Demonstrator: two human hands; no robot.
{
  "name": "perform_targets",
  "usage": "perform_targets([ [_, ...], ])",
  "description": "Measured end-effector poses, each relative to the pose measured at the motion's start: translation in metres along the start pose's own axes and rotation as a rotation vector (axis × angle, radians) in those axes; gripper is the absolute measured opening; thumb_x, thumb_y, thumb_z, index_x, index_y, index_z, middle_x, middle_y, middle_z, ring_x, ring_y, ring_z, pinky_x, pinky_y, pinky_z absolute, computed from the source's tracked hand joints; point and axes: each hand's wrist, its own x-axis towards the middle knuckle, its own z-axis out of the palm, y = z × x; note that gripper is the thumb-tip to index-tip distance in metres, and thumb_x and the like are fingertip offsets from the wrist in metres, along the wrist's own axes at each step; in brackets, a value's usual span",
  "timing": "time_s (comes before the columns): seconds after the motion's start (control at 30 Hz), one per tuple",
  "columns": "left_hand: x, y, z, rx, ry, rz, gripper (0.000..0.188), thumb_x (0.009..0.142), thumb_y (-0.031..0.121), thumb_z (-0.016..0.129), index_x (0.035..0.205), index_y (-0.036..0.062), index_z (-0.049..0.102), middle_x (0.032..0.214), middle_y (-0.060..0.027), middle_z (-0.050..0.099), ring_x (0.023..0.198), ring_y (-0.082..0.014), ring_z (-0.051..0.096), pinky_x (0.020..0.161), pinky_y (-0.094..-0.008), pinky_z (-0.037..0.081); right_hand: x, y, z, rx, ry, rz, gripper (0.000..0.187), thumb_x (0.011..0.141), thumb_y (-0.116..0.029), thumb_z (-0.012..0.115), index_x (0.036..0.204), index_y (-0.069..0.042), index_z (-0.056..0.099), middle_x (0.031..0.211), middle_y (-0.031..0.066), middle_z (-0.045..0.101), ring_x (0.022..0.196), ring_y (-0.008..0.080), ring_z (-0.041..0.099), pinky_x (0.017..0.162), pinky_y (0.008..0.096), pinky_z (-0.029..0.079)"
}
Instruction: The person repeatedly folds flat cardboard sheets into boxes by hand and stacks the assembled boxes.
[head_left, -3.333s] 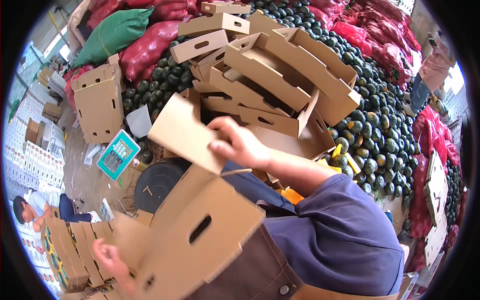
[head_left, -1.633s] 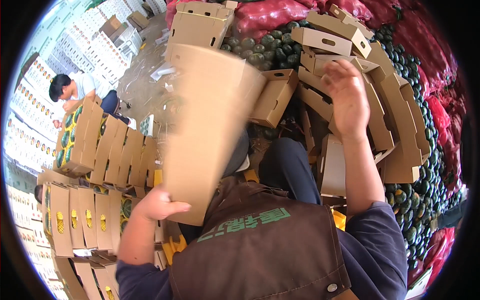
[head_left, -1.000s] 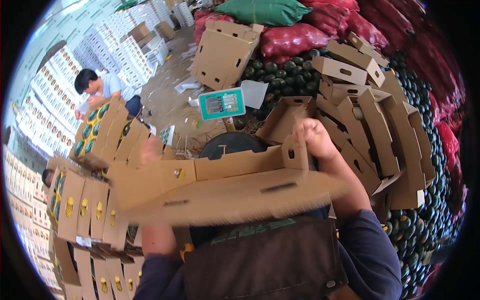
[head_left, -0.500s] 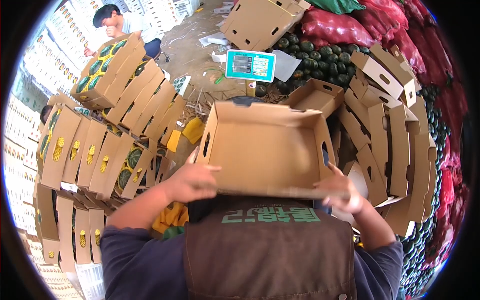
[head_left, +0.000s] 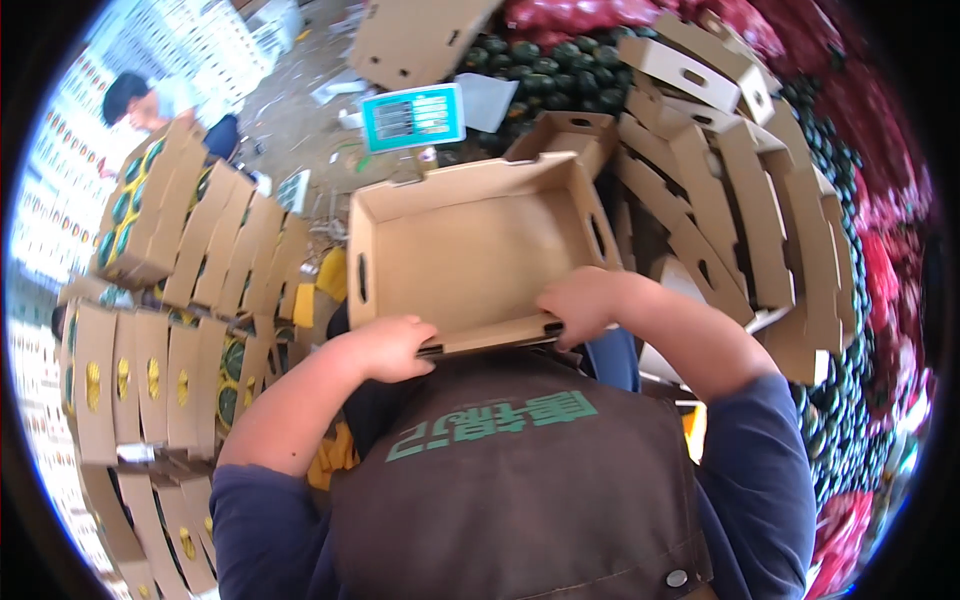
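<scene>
An open-topped cardboard box (head_left: 470,255) with no contents lies tilted in front of my apron (head_left: 500,470), its inner floor turned up to me. Each end wall has an oval handle slot. My left hand (head_left: 393,348) is closed on the left part of the near wall, fingers curled over its top edge. On the right part of that same wall, my right hand (head_left: 582,303) grips with its fingers over the edge and its thumb partly hidden.
Stacked boxes of green melons in yellow netting (head_left: 150,380) stand at left, with a person (head_left: 165,105) behind. Beyond my box is a scale's turquoise display (head_left: 413,117). Unfilled boxes (head_left: 720,210) crowd the right, beside heaped dark-green squash (head_left: 560,75) and red mesh sacks (head_left: 590,12).
Both hands, blurred around the near wall before, now grip it; my right hand has come inward from the right corner. The view has shifted, so the surroundings sit further left.
</scene>
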Motion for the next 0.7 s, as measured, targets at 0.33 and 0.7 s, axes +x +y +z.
perform_targets([
  [0.33,-0.011,0.017,-0.016,-0.097,0.306,0.078,0.033,0.078,0.013,0.06,0.11,0.0052,0.057,0.106,-0.0138,0.06,0.102,-0.0345,0.053,0.088,-0.0394,0.043,-0.08,-0.01,0.021,0.051,0.399,-0.013,0.025,0.079,-0.023,0.055,0.1,-0.009,0.057,0.084,0.0107,0.063,0.08,0.0301,0.061,0.066,0.0408,0.049],
  [0.7,-0.013,-0.037,0.025,-0.18,0.939,-0.086,0.051,0.081,0.009,0.057,0.129,0.0032,0.042,0.128,-0.0164,0.046,0.12,-0.0319,0.043,0.102,-0.0397,0.031,-0.221,0.123,-0.04,-0.172,1.133,0.907,0.035,0.08,-0.024,0.059,0.11,-0.006,0.057,0.11,0.0155,0.059,0.099,0.0279,0.059,0.086,0.0357,0.047],
])
